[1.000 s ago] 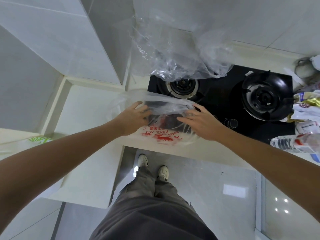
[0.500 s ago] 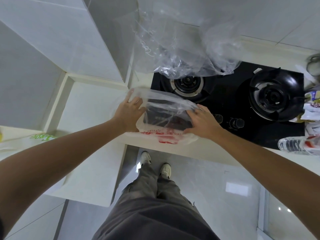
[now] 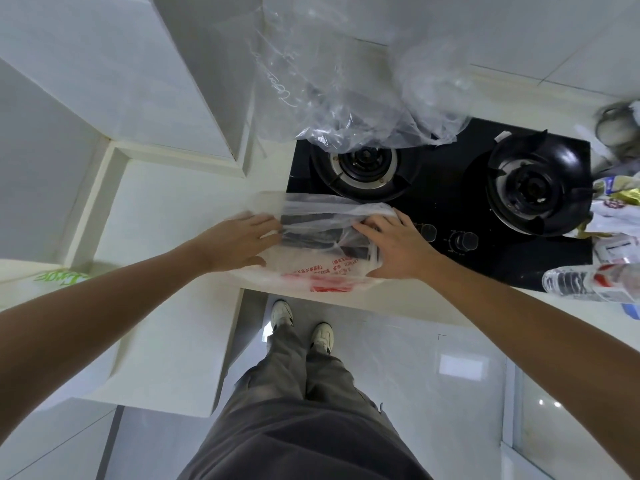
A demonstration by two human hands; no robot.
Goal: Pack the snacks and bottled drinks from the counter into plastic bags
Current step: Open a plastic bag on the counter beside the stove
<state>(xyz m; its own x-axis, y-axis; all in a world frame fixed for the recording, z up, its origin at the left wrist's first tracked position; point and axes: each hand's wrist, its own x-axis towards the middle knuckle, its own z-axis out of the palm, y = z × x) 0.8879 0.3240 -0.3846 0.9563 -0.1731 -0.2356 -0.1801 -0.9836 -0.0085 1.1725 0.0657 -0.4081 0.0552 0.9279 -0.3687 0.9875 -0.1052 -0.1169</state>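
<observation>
Resting on the plastic bag (image 3: 322, 271): left hand (image 3: 239, 242) flat, right hand (image 3: 398, 249) spread.

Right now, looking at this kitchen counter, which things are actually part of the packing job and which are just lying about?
Part of the job:
- red-printed plastic bag, under both hands
- left hand and right hand, flat on the bag
- water bottle at the right edge
- snack packets beside it

Just lying about:
- black gas hob
- clear plastic sheeting hanging above the hob
</observation>
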